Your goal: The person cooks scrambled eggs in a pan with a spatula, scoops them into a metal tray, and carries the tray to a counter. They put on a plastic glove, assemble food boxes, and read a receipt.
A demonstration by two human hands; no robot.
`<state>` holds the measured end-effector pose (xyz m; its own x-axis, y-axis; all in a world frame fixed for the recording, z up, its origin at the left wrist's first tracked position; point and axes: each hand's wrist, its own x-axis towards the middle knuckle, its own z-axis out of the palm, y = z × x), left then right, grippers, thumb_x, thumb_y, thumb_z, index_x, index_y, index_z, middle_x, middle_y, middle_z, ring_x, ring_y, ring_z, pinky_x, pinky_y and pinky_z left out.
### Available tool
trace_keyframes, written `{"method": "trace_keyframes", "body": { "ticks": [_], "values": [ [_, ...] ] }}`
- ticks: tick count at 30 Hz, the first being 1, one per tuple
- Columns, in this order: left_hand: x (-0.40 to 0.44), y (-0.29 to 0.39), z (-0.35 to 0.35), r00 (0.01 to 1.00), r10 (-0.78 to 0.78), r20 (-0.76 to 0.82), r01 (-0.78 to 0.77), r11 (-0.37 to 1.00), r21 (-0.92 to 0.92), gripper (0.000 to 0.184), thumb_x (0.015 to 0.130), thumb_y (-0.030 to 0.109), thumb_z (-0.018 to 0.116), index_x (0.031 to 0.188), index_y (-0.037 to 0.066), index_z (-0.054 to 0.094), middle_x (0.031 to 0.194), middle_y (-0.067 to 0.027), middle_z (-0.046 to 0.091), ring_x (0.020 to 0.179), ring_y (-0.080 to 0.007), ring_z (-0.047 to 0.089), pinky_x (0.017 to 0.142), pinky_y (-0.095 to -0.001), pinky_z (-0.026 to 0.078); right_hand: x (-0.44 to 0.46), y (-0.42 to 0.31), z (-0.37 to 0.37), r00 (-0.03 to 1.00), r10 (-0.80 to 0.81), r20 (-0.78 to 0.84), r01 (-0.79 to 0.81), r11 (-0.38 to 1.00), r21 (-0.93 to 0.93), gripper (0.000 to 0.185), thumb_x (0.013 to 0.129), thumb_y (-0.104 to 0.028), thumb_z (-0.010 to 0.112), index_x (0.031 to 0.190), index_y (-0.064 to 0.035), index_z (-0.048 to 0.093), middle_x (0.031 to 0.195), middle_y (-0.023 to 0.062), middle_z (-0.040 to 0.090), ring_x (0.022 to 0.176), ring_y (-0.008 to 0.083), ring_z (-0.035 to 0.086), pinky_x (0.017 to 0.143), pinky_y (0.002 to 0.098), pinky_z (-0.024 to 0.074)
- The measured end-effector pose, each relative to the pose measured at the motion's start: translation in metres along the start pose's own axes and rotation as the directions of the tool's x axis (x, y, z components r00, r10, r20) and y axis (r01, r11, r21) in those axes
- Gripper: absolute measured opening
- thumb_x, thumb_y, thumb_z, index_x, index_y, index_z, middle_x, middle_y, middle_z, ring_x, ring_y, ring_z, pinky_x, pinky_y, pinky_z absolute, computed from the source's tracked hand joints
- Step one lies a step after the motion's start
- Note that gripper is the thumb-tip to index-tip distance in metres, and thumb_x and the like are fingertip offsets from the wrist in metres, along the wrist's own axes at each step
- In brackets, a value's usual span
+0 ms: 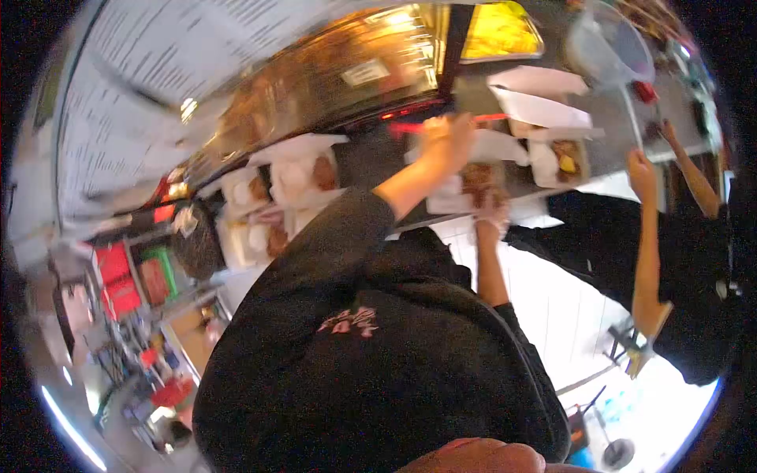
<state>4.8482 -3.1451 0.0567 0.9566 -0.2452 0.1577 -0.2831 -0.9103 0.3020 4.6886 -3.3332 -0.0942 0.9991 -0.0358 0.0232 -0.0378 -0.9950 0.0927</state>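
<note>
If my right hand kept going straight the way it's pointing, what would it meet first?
Your right hand would likely meet the brown food in the open white takeout box first; blur hides whether they already touch.

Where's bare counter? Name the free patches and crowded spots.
Free: grey counter between far-right box and co-worker's hand; a smaller patch between yellow tray and white lids. Crowded: around the left hand, right hand and middle box, and among the boxes at left.
</note>
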Motion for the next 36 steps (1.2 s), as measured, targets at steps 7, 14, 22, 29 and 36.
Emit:
{"method": "trace_keyframes", "body": {
  "ticks": [7, 14, 22, 29, 36],
  "values": [
    [0.019, 0.056, -0.035, 0.751, 0.285, -0.596, -0.412, 0.907, -0.085, 0.038, 0.080, 0.021, 0.063, 0.115, 0.006, 0.061, 0.125, -0.0173, 0.059, 0.116, -0.0365, 0.057, 0.098, -0.0653, 0.035, 0.078, 0.064, -0.022, 0.732, 0.500, 0.463, -0.516, -0.037, 0.856, 0.042, 0.096, -0.018, 0.057, 0.136, -0.0063, 0.055, 0.132, 0.0177, 0.058, 0.108, 0.0275, 0.064, 0.089, 0.0393, 0.0574],
    [-0.214, -0.066, -0.176, 0.966, 0.233, -0.115, -0.245, 0.674, -0.697, 0.035, 0.085, 0.029, 0.076, 0.117, 0.014, 0.069, 0.108, -0.0085, 0.071, 0.102, -0.0276, 0.067, 0.091, -0.0430, 0.052, 0.013, -0.060, -0.112, 0.991, 0.133, 0.005, -0.052, 0.349, 0.936, 0.049, 0.085, -0.018, 0.073, 0.129, -0.0005, 0.059, 0.130, 0.0172, 0.061, 0.117, 0.0264, 0.059, 0.099, 0.0399, 0.0469],
    [-0.423, -0.308, -0.293, 0.918, -0.358, -0.170, 0.378, 0.920, 0.104, 0.067, 0.072, 0.045, 0.082, 0.126, 0.013, 0.058, 0.133, -0.0082, 0.056, 0.126, -0.0290, 0.049, 0.110, -0.0437, 0.036, 0.042, -0.301, -0.234, 0.539, -0.832, -0.135, 0.556, 0.230, 0.799, 0.044, 0.087, -0.025, 0.071, 0.127, -0.0099, 0.063, 0.125, 0.0179, 0.064, 0.120, 0.0357, 0.058, 0.107, 0.0427, 0.0415],
    [-0.485, -0.419, -0.259, 0.936, -0.325, -0.137, 0.329, 0.944, 0.001, 0.027, 0.081, 0.035, 0.075, 0.103, 0.022, 0.070, 0.091, -0.0041, 0.070, 0.089, -0.0247, 0.066, 0.089, -0.0432, 0.047, 0.023, -0.364, -0.247, 0.566, -0.770, 0.296, 0.710, 0.637, 0.299, 0.029, 0.094, -0.027, 0.053, 0.112, -0.0132, 0.071, 0.110, 0.0158, 0.069, 0.107, 0.0354, 0.063, 0.094, 0.0450, 0.0503],
    [-0.511, -0.426, -0.309, 0.865, -0.386, -0.321, 0.220, 0.866, -0.449, 0.026, 0.081, 0.015, 0.076, 0.105, 0.011, 0.067, 0.098, -0.0079, 0.070, 0.097, -0.0257, 0.067, 0.084, -0.0391, 0.054, -0.015, -0.405, -0.264, 0.742, -0.670, 0.025, 0.635, 0.714, 0.294, 0.026, 0.093, -0.019, 0.049, 0.105, -0.0098, 0.071, 0.108, 0.0168, 0.069, 0.103, 0.0358, 0.064, 0.090, 0.0452, 0.0503]
  ]
}}
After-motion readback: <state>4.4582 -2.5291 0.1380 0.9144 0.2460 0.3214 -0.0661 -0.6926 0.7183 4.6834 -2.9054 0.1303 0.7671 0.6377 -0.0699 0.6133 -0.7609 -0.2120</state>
